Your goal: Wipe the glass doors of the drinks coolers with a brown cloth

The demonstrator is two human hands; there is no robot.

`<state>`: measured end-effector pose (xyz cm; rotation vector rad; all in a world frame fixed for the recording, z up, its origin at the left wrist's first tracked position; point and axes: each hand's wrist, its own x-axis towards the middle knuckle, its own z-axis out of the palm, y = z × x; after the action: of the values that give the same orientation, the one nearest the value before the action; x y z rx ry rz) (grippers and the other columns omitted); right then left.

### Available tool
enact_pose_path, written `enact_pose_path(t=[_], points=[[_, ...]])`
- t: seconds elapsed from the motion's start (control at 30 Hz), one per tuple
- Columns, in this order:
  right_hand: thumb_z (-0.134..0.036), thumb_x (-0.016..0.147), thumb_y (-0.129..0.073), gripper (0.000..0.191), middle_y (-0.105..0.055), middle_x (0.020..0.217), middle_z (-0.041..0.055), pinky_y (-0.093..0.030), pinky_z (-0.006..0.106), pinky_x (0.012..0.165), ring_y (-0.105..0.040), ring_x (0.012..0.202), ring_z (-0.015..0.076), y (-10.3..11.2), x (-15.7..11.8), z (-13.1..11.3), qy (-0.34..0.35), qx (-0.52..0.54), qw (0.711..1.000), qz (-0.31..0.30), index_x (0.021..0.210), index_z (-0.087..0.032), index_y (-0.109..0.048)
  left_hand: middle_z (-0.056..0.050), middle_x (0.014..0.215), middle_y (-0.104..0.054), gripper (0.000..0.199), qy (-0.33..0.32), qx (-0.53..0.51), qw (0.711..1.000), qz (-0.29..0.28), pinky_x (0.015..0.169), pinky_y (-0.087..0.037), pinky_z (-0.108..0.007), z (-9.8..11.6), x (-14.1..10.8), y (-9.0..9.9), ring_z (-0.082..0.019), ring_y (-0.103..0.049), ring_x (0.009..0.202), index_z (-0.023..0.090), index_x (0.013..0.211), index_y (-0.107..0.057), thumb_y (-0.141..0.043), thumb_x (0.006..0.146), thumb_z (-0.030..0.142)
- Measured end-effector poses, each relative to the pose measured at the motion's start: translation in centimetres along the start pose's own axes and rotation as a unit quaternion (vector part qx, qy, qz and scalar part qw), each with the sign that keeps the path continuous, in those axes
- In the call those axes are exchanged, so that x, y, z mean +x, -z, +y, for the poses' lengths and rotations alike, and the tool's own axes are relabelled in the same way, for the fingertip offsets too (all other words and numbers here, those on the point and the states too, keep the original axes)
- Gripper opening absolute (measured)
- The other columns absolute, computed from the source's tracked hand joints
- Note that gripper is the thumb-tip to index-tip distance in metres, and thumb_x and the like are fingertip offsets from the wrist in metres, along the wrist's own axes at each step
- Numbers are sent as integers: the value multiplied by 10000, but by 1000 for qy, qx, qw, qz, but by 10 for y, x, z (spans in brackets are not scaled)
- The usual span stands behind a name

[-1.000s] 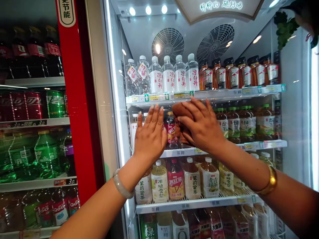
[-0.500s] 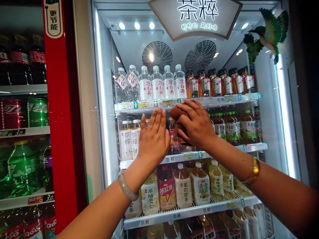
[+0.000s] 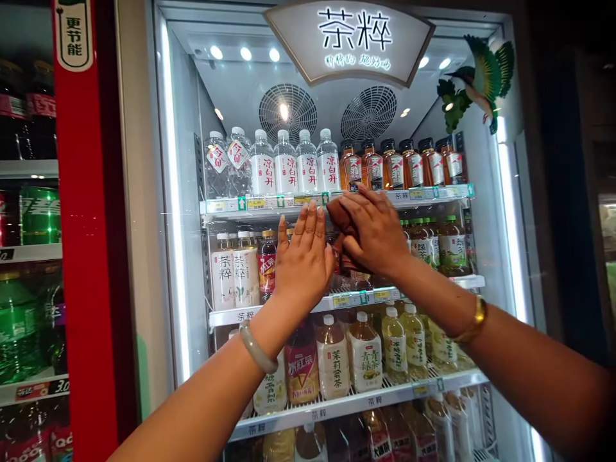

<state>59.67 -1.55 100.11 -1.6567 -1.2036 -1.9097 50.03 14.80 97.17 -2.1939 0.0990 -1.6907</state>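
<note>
My left hand (image 3: 303, 263), with a pale bangle on its wrist, lies flat against what looks like the glass front of a lit drinks cooler (image 3: 168, 192). Its fingers are stretched upward, with nothing in them. Just to its right is my right hand (image 3: 368, 228), wearing a gold bracelet. That hand is tilted, its fingers extended and slightly bent. A dark brown shape (image 3: 341, 217) shows beside and below its fingers; whether this is a reflection or an object I cannot tell. The two hands are close together, at the second shelf's height.
Clear water bottles (image 3: 285, 163) and amber bottles (image 3: 392, 167) line the top shelf. Green-labelled bottles (image 3: 452, 247) stand lower right, and tea bottles (image 3: 332, 359) lower still. A lit sign (image 3: 353, 42) and bird decoration (image 3: 481, 74) are above. At left is a red-framed cooler (image 3: 86, 224).
The view has shifted, so the cooler and sign appear further left and more of the right side shows. Both hands keep nearly the same pose, slightly moved across the shelves behind.
</note>
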Motion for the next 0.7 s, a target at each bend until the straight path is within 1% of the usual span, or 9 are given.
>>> enact_pose_path(t=[0.07, 0.13, 0.23, 0.3, 0.37, 0.43, 0.53, 0.6, 0.7], points=[[-281, 870, -611, 584, -545, 1517, 116, -289, 546, 1281, -360, 1508, 316, -7, -2, -11, -26, 10, 999, 25, 1432, -150, -523, -150, 1710, -169, 668, 18, -5, 1000, -7, 1338, -16, -561, 11, 4, -4, -267, -130, 1618, 36, 1622, -234, -377, 1021, 290], [-303, 907, -596, 535, -535, 1527, 118, -301, 531, 1278, -354, 1512, 304, -6, -19, -12, 7, 5, 1000, 25, 1416, -151, -533, -156, 1706, -181, 674, 10, -10, 1000, -7, 1338, -39, -563, 18, -1, -8, -268, -139, 1617, 35, 1625, -220, -382, 1017, 279], [-347, 947, -603, 524, -533, 1542, 89, -248, 556, 1294, -365, 1513, 275, 12, -53, 15, 102, -18, 995, -14, 1444, -216, -502, -141, 1703, -211, 682, -11, -13, 1000, 0, 1340, -43, -554, 26, -13, -13, -252, -161, 1613, 90, 1643, -188, -392, 1023, 284], [-347, 956, -605, 528, -543, 1538, 60, -186, 589, 1306, -378, 1510, 263, 26, -64, 40, 131, -34, 990, -34, 1462, -269, -477, -139, 1707, -196, 685, -16, -13, 1000, 0, 1338, -33, -560, 32, -14, -15, -251, -154, 1614, 103, 1645, -188, -401, 1022, 293], [-317, 948, -606, 532, -555, 1524, 55, -129, 627, 1308, -384, 1508, 277, 31, -58, 57, 94, -45, 994, -33, 1461, -282, -472, -138, 1712, -174, 685, -19, -15, 1000, -3, 1337, -5, -561, 40, -4, -16, -248, -132, 1618, 88, 1641, -192, -394, 1025, 309], [-284, 923, -604, 531, -559, 1511, 71, -113, 659, 1298, -373, 1509, 310, 26, -43, 58, 11, -39, 999, -10, 1441, -262, -492, -129, 1715, -171, 683, -20, -21, 1000, -6, 1337, 20, -556, 49, 11, -18, -238, -114, 1622, 83, 1641, -183, -373, 1028, 317], [-273, 903, -583, 518, -555, 1495, 106, -238, 632, 1273, -353, 1510, 332, 8, -30, 42, -77, -4, 996, 47, 1414, -222, -520, -139, 1713, -172, 689, -4, -24, 1000, -12, 1337, 8, -570, 62, 27, -22, -248, -99, 1624, 71, 1642, -176, -358, 1020, 304], [-284, 915, -571, 498, -543, 1503, 122, -328, 584, 1242, -359, 1505, 324, 4, -39, 35, -64, 5, 996, 66, 1404, -202, -525, -154, 1710, -175, 696, -3, -19, 1000, -23, 1338, -18, -576, 68, 27, -26, -258, -94, 1624, 46, 1637, -175, -359, 1009, 286], [-311, 924, -602, 484, -541, 1517, 109, -337, 552, 1243, -390, 1490, 304, 16, -70, 51, 41, -3, 998, 36, 1391, -212, -524, -163, 1715, -151, 730, -24, -7, 999, -33, 1338, -39, -571, 73, 16, -30, -259, -81, 1625, 35, 1636, -158, -381, 1016, 352]])
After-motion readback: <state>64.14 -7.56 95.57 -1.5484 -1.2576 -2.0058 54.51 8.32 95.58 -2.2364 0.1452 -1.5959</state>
